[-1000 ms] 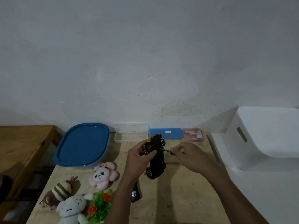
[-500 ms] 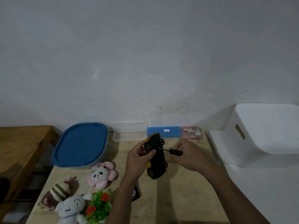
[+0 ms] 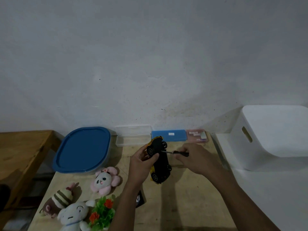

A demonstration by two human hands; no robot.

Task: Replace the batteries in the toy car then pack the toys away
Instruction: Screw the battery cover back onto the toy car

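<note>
A pale wooden table (image 3: 183,197) fills the lower middle. A white bin (image 3: 273,137) with a slot handle stands to its right, and a tub with a blue lid (image 3: 83,150) sits at its far left corner.

The left hand (image 3: 141,162) and right hand (image 3: 195,158) meet over the middle of the table, and between them is the toy car (image 3: 160,161). It is turned on its side with its flat black underside facing right, and a strip of yellow body shows along its left edge. All four dark wheels with pale hubs are in view. One end points toward the wall and the other hangs low near the tabletop; I cannot tell whether it touches the wood.

The left hand grips the car from the left, fingers curled behind the yellow body and the thumb laid across the underside by the far wheels. The right hand's fingers are curled round the black handle of a screwdriver (image 3: 175,152), which lies nearly level with its metal tip against the car's underside.

Three soft toys lie near the left edge: a pink panda (image 3: 105,180), a white one (image 3: 73,215) and a striped brown one (image 3: 58,200).
</note>
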